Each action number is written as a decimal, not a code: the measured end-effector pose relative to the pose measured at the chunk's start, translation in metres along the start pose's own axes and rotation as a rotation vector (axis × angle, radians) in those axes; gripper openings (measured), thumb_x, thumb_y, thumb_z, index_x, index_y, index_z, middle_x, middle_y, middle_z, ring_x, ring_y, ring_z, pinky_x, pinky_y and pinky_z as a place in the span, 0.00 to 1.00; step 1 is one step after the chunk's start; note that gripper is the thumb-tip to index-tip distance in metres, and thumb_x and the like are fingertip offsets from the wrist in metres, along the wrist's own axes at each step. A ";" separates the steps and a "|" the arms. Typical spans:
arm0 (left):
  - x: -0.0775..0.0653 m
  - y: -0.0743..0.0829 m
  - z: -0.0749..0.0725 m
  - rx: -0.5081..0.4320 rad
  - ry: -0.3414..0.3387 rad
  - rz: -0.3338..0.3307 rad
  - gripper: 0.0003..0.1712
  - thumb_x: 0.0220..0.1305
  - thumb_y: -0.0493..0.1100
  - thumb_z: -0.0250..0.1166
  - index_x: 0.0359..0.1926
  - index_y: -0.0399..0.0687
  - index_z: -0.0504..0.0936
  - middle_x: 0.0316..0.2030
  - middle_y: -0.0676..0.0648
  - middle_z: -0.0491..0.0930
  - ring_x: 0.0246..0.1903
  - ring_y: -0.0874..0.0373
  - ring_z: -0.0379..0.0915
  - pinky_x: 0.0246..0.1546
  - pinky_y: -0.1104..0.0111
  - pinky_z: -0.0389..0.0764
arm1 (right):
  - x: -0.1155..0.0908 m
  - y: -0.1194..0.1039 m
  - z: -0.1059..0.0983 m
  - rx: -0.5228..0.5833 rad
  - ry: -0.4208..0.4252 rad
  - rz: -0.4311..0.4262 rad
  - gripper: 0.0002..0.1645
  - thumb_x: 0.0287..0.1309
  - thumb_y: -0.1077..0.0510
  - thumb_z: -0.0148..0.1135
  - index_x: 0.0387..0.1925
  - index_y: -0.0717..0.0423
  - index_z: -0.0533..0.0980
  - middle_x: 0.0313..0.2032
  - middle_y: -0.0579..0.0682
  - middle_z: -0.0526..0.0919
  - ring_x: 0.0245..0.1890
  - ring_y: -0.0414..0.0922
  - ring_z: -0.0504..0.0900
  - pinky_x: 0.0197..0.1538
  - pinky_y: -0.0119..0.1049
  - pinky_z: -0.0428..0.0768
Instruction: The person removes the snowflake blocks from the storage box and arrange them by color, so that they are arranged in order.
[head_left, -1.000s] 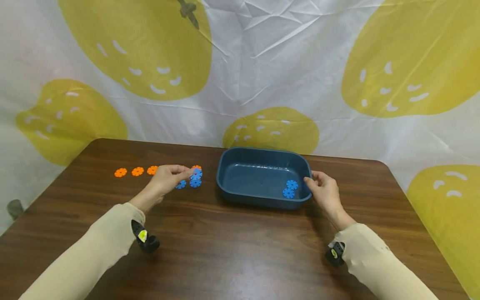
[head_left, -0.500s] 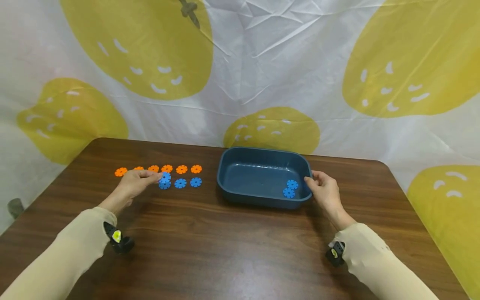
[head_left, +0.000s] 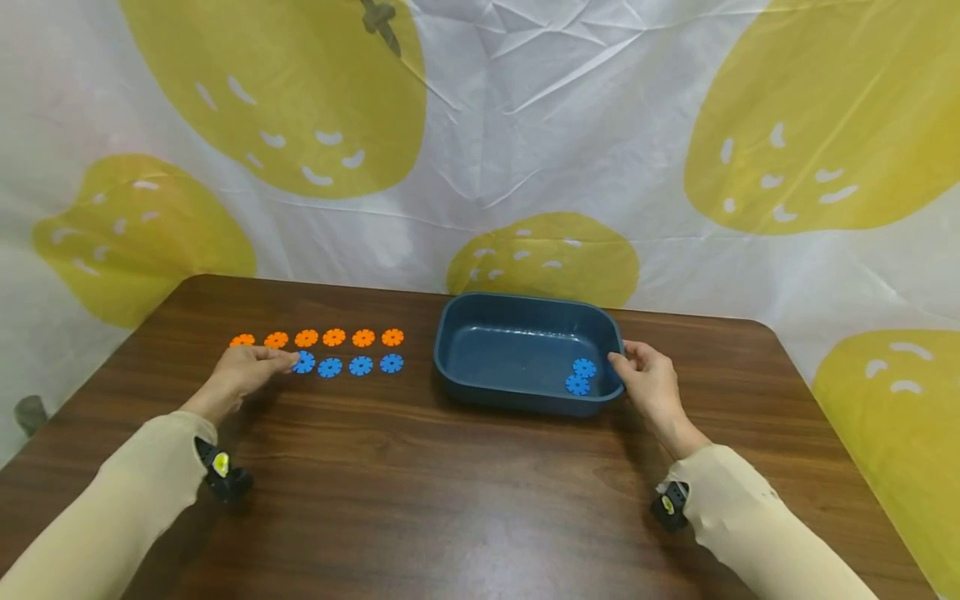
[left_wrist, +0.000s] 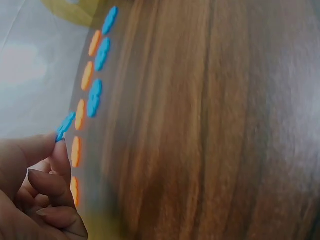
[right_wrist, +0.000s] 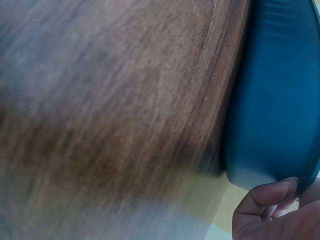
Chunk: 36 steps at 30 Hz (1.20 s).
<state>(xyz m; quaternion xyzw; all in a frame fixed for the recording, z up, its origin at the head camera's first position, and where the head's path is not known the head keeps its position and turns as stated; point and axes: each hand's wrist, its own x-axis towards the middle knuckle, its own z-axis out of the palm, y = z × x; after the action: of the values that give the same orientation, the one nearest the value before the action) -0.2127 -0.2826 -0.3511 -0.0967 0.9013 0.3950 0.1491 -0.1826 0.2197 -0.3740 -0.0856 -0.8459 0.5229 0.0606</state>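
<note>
My left hand (head_left: 243,372) pinches a blue notched plastic disc (head_left: 303,362) between thumb and fingertip, at the left end of a row of blue discs (head_left: 361,367). In the left wrist view this held disc (left_wrist: 65,126) is tilted up from the fingertips. Behind the blue row runs a row of orange discs (head_left: 333,337) of the same shape; the leftmost is partly covered by the hand. My right hand (head_left: 651,383) grips the right rim of a dark blue plastic basin (head_left: 517,402). Two blue discs (head_left: 581,377) lie in the basin's front right corner, overlapping.
The brown wooden table (head_left: 450,508) has its back edge against a white hanging cloth (head_left: 480,167) with yellow fruit prints. Each sleeve carries a black wrist camera, such as the left one (head_left: 225,475).
My left hand has moved left with the blue disc, from the right end of the rows to the left end of the blue row, and lowered. The right hand stays on the basin.
</note>
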 end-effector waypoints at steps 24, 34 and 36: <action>0.005 -0.010 0.002 0.163 0.115 0.030 0.27 0.62 0.56 0.61 0.46 0.34 0.81 0.55 0.30 0.70 0.44 0.45 0.65 0.42 0.57 0.68 | 0.000 0.002 0.000 -0.010 0.004 -0.017 0.21 0.64 0.59 0.54 0.54 0.69 0.72 0.18 0.46 0.72 0.13 0.35 0.68 0.17 0.28 0.70; 0.006 -0.005 0.003 0.212 0.140 0.026 0.24 0.63 0.53 0.61 0.45 0.35 0.81 0.52 0.32 0.73 0.44 0.44 0.68 0.41 0.57 0.71 | -0.001 0.001 -0.001 0.007 -0.010 -0.012 0.23 0.64 0.58 0.54 0.56 0.69 0.71 0.19 0.47 0.72 0.12 0.34 0.66 0.16 0.28 0.68; 0.006 -0.005 0.003 0.219 0.143 0.025 0.24 0.63 0.54 0.61 0.45 0.36 0.81 0.52 0.33 0.73 0.43 0.45 0.68 0.40 0.58 0.71 | -0.001 0.001 -0.001 0.008 -0.012 -0.012 0.23 0.65 0.58 0.54 0.56 0.69 0.71 0.19 0.47 0.72 0.12 0.34 0.66 0.16 0.28 0.68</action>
<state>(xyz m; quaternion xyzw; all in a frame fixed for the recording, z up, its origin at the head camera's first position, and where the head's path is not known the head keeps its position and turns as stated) -0.2163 -0.2845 -0.3583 -0.0966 0.9485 0.2880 0.0894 -0.1816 0.2208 -0.3742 -0.0769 -0.8448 0.5263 0.0590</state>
